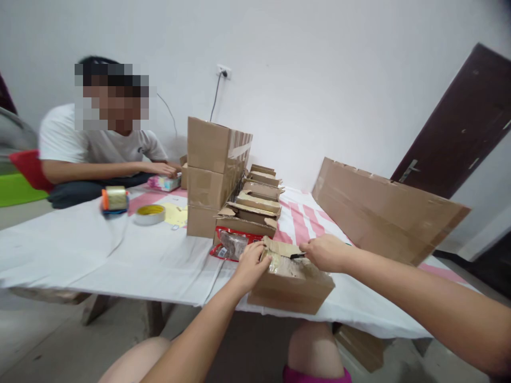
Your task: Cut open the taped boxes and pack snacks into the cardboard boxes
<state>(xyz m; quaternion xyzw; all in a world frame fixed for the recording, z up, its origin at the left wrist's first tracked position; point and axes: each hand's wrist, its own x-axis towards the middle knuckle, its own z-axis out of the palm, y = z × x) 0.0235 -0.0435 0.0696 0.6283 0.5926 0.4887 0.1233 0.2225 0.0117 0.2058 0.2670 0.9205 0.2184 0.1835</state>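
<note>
A small cardboard box [295, 292] lies near the table's front edge, with clear tape and a torn, lifted flap [281, 247] on top. My left hand [254, 260] grips the left end of this box, its fingers bent over the edge by the flap. In my closed right hand [321, 252] is a slim tool with a black end, which looks like a utility knife [297, 256]; its tip points left, at the flap. Most of the tool is hidden by my fingers. Just behind my left hand lies a red-edged clear plastic packet [231, 243].
Open cardboard boxes [255, 218] line up behind the packet, beside a tall stack of taped boxes [205, 181]. A large cardboard piece [383, 213] stands at right. Leftward are a tape roll [150, 214] and a tape dispenser [115, 199]. A co-worker [104, 154] sits at far left, touching a colourful pack [164, 182].
</note>
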